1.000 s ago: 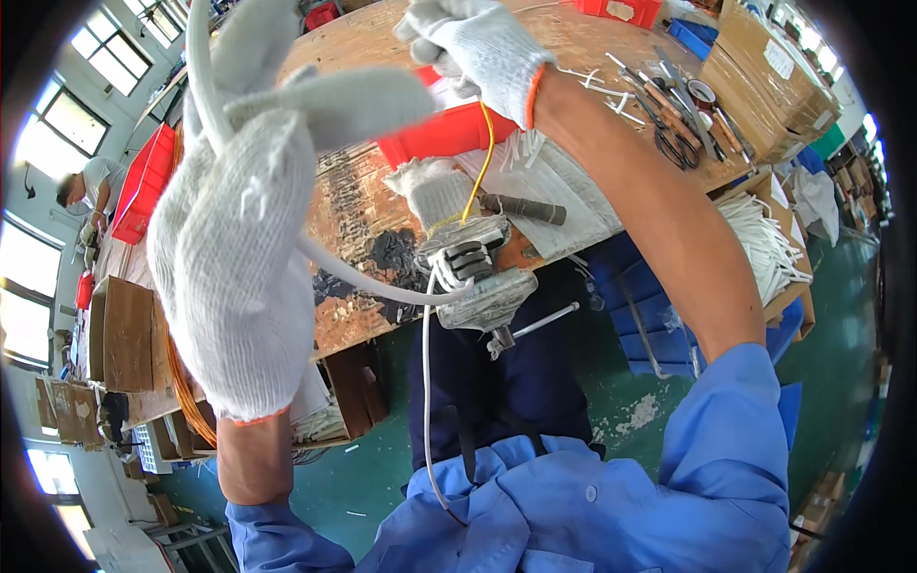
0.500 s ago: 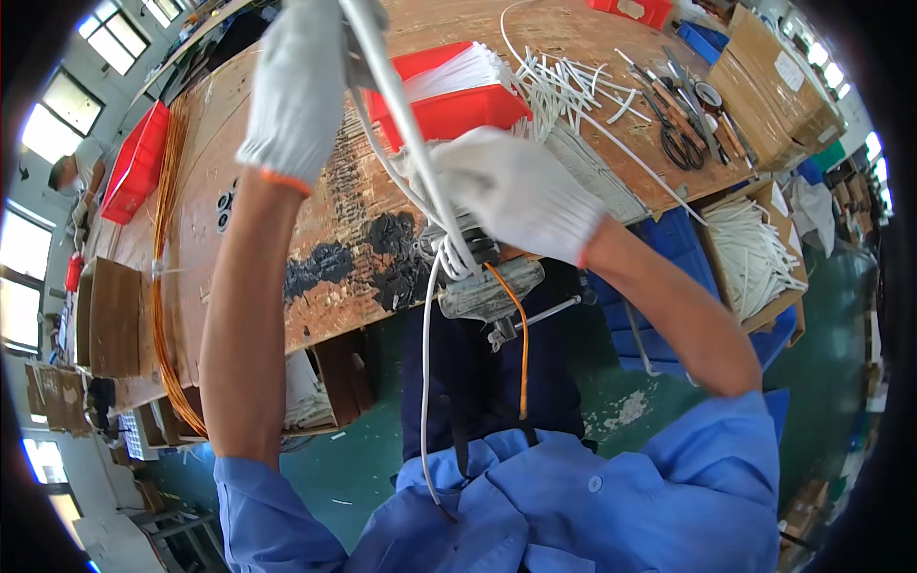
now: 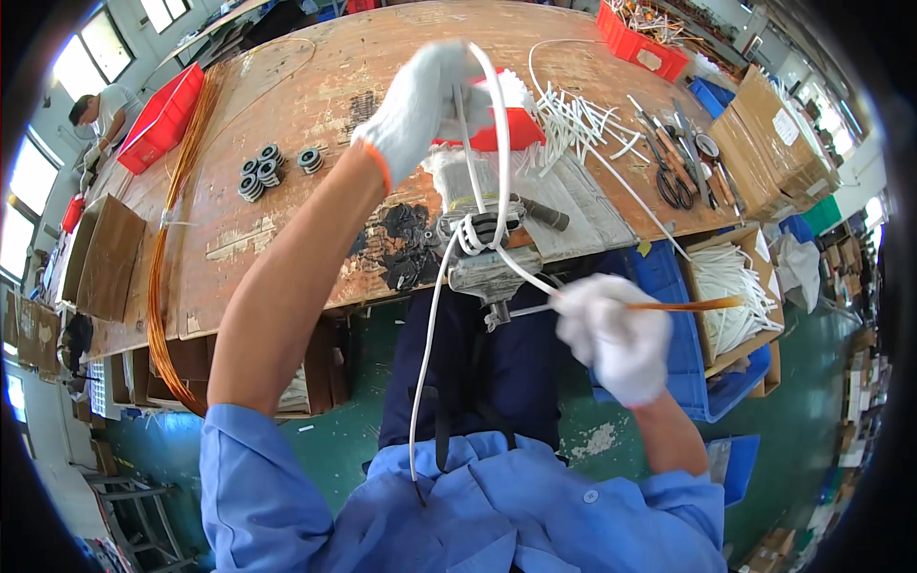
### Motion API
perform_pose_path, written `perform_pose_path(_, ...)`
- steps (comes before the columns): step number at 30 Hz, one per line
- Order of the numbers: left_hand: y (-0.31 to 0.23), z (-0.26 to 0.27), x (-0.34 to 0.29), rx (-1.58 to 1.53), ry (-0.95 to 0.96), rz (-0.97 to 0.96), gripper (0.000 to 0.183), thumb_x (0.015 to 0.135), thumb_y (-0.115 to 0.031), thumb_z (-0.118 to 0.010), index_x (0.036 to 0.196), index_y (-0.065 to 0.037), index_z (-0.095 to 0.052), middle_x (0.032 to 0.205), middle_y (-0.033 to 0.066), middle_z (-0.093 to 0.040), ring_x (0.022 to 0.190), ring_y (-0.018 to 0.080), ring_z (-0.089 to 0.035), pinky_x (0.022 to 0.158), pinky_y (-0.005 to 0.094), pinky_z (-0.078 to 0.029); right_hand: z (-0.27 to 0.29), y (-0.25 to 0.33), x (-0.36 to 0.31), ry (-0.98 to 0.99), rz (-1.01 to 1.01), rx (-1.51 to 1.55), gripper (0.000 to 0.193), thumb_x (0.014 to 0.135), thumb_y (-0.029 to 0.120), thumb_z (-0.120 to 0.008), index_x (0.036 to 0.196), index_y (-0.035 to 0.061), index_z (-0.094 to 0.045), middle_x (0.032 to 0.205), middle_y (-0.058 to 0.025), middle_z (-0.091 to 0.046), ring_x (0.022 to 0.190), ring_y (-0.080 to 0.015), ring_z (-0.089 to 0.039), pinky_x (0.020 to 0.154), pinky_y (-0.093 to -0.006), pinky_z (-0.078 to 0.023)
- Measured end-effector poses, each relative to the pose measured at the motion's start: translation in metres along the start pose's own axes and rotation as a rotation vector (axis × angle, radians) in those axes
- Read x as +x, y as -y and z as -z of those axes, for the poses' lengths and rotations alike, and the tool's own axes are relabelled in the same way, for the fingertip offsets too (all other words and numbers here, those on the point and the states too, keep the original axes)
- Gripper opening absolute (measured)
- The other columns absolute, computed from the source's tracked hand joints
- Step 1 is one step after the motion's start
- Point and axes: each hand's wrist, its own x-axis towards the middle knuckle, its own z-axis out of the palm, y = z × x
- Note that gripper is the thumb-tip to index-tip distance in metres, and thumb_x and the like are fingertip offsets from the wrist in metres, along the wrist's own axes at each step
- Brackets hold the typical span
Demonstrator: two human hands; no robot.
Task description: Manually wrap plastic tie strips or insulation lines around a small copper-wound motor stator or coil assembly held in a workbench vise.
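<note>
My left hand (image 3: pixel 430 100), in a white knit glove, is raised over the bench and closed around a loop of white-sleeved wire (image 3: pixel 502 124). Below it the wire winds in several turns (image 3: pixel 478 232) around a piece held at the metal bench vise (image 3: pixel 484 277), at the table's front edge. My right hand (image 3: pixel 616 334), also gloved and slightly blurred, grips the wire to the right of the vise. A bare orange-brown wire end (image 3: pixel 693 305) sticks out past that fist. Another white length (image 3: pixel 427 353) hangs from the vise toward my shirt.
A red bin (image 3: pixel 516 131) sits behind the vise, beside loose white tubes (image 3: pixel 583 124). Scissors (image 3: pixel 676 186) and other hand tools lie at the right. Small round parts (image 3: pixel 263 172) stand left of my arm. Orange wire (image 3: pixel 158 296) runs along the left. A person (image 3: pixel 105 119) sits far left.
My right hand has moved from above the vise down to its right, now holding the orange-ended wire that hung in front. My left hand has come right and nearer, and the wire now forms a loop.
</note>
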Motion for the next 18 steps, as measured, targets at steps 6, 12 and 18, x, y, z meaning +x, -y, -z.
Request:
perform_pose_path(6,0.074,0.003,-0.088,0.656,0.388,-0.520,0.073,0.089,-0.023,-0.086,0.152,-0.002,-0.056,0.140,0.0193,-0.065,0.124,0.0300,-0.064,0.107,0.0416,-0.053,0.067,0.073,-0.090,-0.093,0.276,0.309,0.032,0.109,0.033,-0.062,0.096,0.0048,-0.072,0.077,-0.0030,-0.063,0.062,-0.0133,-0.061,0.054,-0.0280,-0.048)
perform_pose_path(12,0.117,-0.020,-0.106,0.401,0.046,-0.438,0.059,0.087,-0.032,-0.090,0.135,-0.003,-0.069,0.119,0.0165,-0.069,0.114,0.0360,-0.066,0.103,0.0444,-0.052,0.072,0.075,-0.068,-0.198,0.549,0.423,0.014,0.110,0.019,-0.055,0.116,0.0077,-0.061,0.086,-0.0001,-0.060,0.073,-0.0150,-0.063,0.067,-0.0316,-0.053)
perform_pose_path(18,0.127,-0.043,-0.107,0.187,-0.068,-0.416,0.072,0.096,-0.026,-0.082,0.153,0.005,-0.049,0.126,0.0185,-0.070,0.116,0.0316,-0.066,0.106,0.0449,-0.051,-0.038,-0.073,0.010,-0.193,0.515,-0.521,0.048,0.098,0.003,-0.071,0.144,-0.0036,-0.059,0.131,-0.0192,-0.070,0.118,-0.0336,-0.068,0.100,-0.0465,-0.056)
